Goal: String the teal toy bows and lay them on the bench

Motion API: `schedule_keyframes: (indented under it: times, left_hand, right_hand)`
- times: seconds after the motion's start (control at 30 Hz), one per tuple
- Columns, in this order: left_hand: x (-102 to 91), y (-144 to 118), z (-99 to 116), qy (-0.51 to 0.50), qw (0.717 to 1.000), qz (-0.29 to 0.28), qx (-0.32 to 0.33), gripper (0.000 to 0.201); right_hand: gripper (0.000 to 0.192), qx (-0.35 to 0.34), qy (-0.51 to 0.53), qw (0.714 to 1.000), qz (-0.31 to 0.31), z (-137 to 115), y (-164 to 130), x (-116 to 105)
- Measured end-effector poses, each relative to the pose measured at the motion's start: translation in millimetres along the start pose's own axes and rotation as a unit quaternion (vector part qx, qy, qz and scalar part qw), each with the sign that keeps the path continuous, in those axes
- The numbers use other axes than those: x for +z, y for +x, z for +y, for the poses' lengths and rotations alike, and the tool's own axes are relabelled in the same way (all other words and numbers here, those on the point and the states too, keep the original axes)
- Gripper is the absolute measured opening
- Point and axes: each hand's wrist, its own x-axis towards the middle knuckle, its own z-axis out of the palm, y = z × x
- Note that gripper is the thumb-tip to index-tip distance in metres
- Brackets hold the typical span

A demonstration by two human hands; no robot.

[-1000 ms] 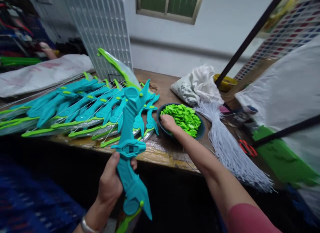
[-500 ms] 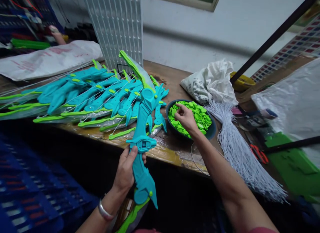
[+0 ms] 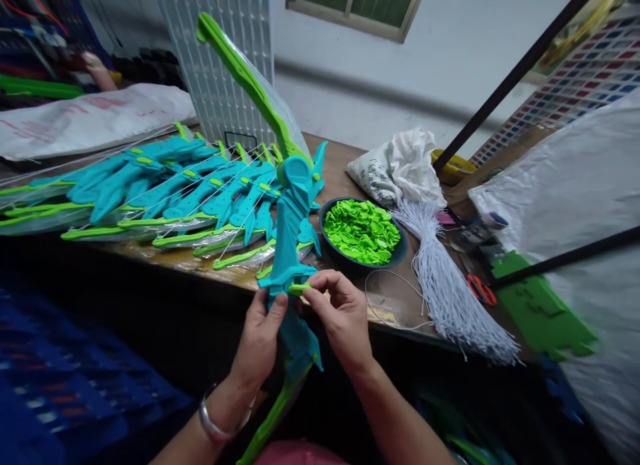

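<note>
My left hand (image 3: 261, 335) is wrapped round the middle of a toy bow (image 3: 291, 232), which has a teal body and green limbs and stands almost upright in front of me. Between thumb and index finger, my right hand (image 3: 345, 318) pinches a small green plastic piece (image 3: 299, 288). That piece is at the slot in the bow's centre; whether it is inside the slot I cannot tell. Just beyond my right hand, a dark bowl (image 3: 327, 246) holds a heap of similar green pieces (image 3: 363, 230). The bow's lower limb slants down toward my lap.
Several strung toy bows (image 3: 200, 185) lie in a row across the table's left side. Right of the bowl are a bundle of white cords (image 3: 445, 292), a white sack (image 3: 385, 165), red-handled scissors (image 3: 481, 290) and a green foam mat (image 3: 543, 308). Blue crates (image 3: 75, 385) stand lower left.
My right hand has left the bowl and come to the bow's centre with a green piece. My left hand still holds the bow, which now appears higher and nearer.
</note>
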Motion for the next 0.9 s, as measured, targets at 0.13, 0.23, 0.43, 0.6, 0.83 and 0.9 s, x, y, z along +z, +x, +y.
schedule_keyframes:
  times: [0.13,0.23,0.43,0.6,0.83,0.9]
  left_hand:
    - [2.4,-12,1,0.025,1.0,-0.015,-0.005,0.037]
    - [6.0,-18,2,0.048,0.999,-0.022,0.0,0.035]
    - [4.2,-21,-3,0.086,0.995,-0.035,0.028,0.034]
    - [-3.7,-19,-3,0.137,0.99,-0.028,0.015,0.033]
    - [-7.1,-19,2,0.153,0.987,-0.038,0.014,0.029]
    - [-6.0,-19,1,0.146,0.989,-0.034,0.015,0.027]
  right_hand:
    - [0.009,-0.086,-0.146,0.984,0.058,0,-9,-3]
    - [0.009,-0.091,-0.198,0.974,0.067,-2,-14,-6]
    - [0.008,-0.095,-0.232,0.966,0.066,2,-23,-2]
    - [0.012,-0.05,-0.185,0.981,0.012,9,-28,-11]
    - [0.023,0.01,-0.141,0.989,-0.044,13,-23,-24]
    - [0.023,0.021,-0.126,0.99,-0.05,11,-22,-23]
